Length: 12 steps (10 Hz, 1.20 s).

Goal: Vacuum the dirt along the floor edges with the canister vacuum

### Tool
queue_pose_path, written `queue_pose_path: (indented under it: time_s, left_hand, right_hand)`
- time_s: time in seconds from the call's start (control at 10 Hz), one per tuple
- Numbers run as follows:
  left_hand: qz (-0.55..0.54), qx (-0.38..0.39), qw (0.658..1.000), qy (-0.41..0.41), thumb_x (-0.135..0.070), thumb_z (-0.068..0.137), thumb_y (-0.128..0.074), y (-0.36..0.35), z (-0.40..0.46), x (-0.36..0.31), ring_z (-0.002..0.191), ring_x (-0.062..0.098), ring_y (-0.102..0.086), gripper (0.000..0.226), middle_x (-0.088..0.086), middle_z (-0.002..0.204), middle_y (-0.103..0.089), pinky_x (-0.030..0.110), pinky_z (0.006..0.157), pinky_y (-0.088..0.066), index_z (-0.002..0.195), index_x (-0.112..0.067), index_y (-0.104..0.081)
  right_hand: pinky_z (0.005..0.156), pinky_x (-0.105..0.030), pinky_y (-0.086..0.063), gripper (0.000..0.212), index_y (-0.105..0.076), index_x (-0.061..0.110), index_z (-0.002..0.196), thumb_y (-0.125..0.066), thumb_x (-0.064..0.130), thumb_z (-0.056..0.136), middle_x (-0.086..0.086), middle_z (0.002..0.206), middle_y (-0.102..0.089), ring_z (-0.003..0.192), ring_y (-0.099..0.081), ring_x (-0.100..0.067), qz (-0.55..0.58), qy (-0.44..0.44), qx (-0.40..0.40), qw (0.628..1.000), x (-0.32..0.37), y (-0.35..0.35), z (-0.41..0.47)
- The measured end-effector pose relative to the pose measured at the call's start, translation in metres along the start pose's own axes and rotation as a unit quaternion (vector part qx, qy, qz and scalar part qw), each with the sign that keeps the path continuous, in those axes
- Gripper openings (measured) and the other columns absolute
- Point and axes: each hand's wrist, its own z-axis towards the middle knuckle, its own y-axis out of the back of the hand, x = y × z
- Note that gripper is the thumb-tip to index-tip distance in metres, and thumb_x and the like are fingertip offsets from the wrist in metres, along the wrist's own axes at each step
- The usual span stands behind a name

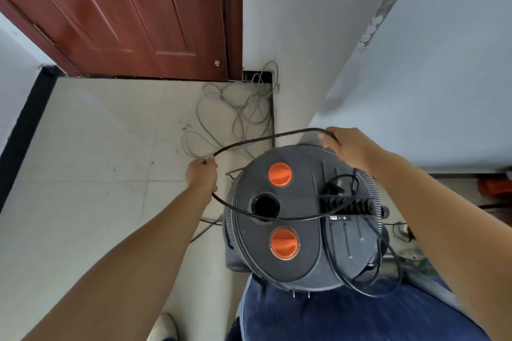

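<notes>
A reddish-brown panelled door (133,16) stands shut at the far end, set in white walls (304,36). The floor (91,147) is pale tile, speckled with dark grit, and edged with a black skirting strip (25,124) along the left. A loose tangle of thin grey cable (238,111) lies in the corner beside the door frame. On the right wall, a rough patched seam (388,0) runs diagonally upward. Light is even and soft.
</notes>
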Motion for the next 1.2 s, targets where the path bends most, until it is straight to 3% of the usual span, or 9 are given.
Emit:
queue_pose_path:
  time_s: [0.2, 0.4, 0.5, 0.6, 0.7, 0.8, 0.9, 1.0, 1.2]
  left_hand:
    - [0.104, 0.118, 0.981, 0.111, -0.01, 0.098, -0.043, -0.013, 0.012, 0.036, 0.032, 0.019, -0.036, 0.024, 0.01, 0.058, -0.039, 0.014, 0.037, -0.028, 0.08, 0.003, -0.052]
    - [0.101, 0.113, 0.983, 0.106, -0.008, 0.093, -0.038, -0.012, -0.064, 0.111, 0.081, 0.044, -0.064, 0.012, 0.029, 0.094, -0.06, 0.042, 0.064, -0.056, 0.085, -0.012, -0.046]
    - [0.034, 0.128, 0.982, 0.137, 0.0, 0.088, -0.039, -0.018, -0.113, 0.132, 0.061, 0.03, -0.063, 0.012, 0.018, 0.079, -0.061, 0.036, 0.048, -0.055, 0.094, -0.004, -0.048]
    - [0.003, 0.131, 0.981, 0.144, 0.0, 0.087, -0.042, -0.026, -0.144, 0.144, 0.054, 0.023, -0.055, 0.015, 0.016, 0.078, -0.059, 0.024, 0.043, -0.047, 0.1, 0.003, -0.048]
    - [0.046, 0.111, 0.985, 0.122, -0.014, 0.097, -0.041, -0.032, -0.159, 0.155, 0.07, 0.03, -0.061, 0.02, 0.017, 0.092, -0.06, 0.039, 0.057, -0.057, 0.113, -0.003, -0.041]
    - [0.054, 0.131, 0.985, 0.099, -0.036, 0.098, -0.041, -0.026, -0.157, 0.17, 0.099, 0.037, -0.063, 0.042, 0.016, 0.116, -0.062, 0.053, 0.087, -0.053, 0.136, -0.022, -0.028]
    - [0.023, 0.127, 0.987, 0.096, -0.044, 0.1, -0.035, -0.016, -0.133, 0.167, 0.114, 0.034, -0.058, 0.043, 0.015, 0.126, -0.059, 0.052, 0.101, -0.045, 0.135, -0.018, -0.036]
    - [0.086, 0.131, 0.987, 0.031, -0.039, 0.101, -0.036, -0.004, -0.118, 0.126, 0.109, 0.034, -0.058, 0.036, 0.016, 0.121, -0.06, 0.047, 0.098, -0.046, 0.121, -0.012, -0.049]
    - [0.288, 0.153, 0.936, -0.13, -0.031, 0.099, -0.043, 0.017, -0.118, 0.012, 0.115, 0.032, -0.053, 0.038, 0.014, 0.128, -0.051, 0.037, 0.095, -0.044, 0.132, -0.011, -0.046]
  right_hand:
    - [0.097, -0.041, -0.043, 0.058, -0.036, 0.0, 0.138, -0.031, 0.046, 0.104, -0.025, 0.132, -0.054, 0.12, -0.053, -0.038, -0.066, -0.172, 0.112, 0.977, -0.011, -0.056, 0.029]
    - [0.114, -0.048, -0.026, 0.06, -0.017, 0.016, 0.153, -0.029, 0.046, 0.103, -0.019, 0.152, -0.03, 0.141, -0.028, -0.037, -0.08, -0.084, 0.068, 0.991, -0.021, -0.073, -0.023]
    - [0.12, -0.045, -0.014, 0.06, -0.016, 0.022, 0.155, -0.04, 0.033, 0.101, -0.011, 0.16, -0.017, 0.148, -0.012, -0.031, -0.097, -0.004, 0.019, 0.995, -0.027, -0.071, -0.049]
    - [0.112, -0.04, -0.03, 0.048, -0.045, 0.01, 0.14, -0.054, 0.013, 0.093, -0.014, 0.148, -0.038, 0.134, -0.04, -0.034, -0.005, 0.096, -0.018, 0.995, -0.023, -0.073, -0.08]
    - [0.114, -0.05, -0.029, 0.041, -0.052, 0.005, 0.13, -0.063, 0.013, 0.09, -0.015, 0.146, -0.043, 0.138, -0.038, -0.035, -0.039, 0.127, -0.026, 0.991, -0.027, -0.094, -0.114]
    - [0.115, -0.056, -0.02, 0.05, -0.049, 0.006, 0.135, -0.065, 0.007, 0.088, -0.015, 0.157, -0.027, 0.147, -0.014, -0.029, -0.029, 0.103, -0.044, 0.993, -0.043, -0.111, -0.133]
    - [0.12, -0.05, -0.013, 0.055, -0.04, 0.011, 0.145, -0.06, 0.017, 0.094, -0.01, 0.16, -0.02, 0.149, -0.013, -0.025, -0.005, 0.084, -0.055, 0.995, -0.048, -0.108, -0.134]
    - [0.121, -0.042, -0.006, 0.055, -0.03, 0.016, 0.15, -0.049, 0.027, 0.1, -0.006, 0.161, -0.018, 0.15, -0.012, -0.022, -0.006, 0.051, -0.041, 0.998, -0.035, -0.099, -0.132]
    - [0.11, -0.042, -0.032, 0.043, -0.039, 0.018, 0.143, -0.039, 0.033, 0.103, -0.005, 0.154, -0.031, 0.136, -0.036, -0.027, -0.01, -0.047, 0.024, 0.999, 0.039, -0.046, -0.125]
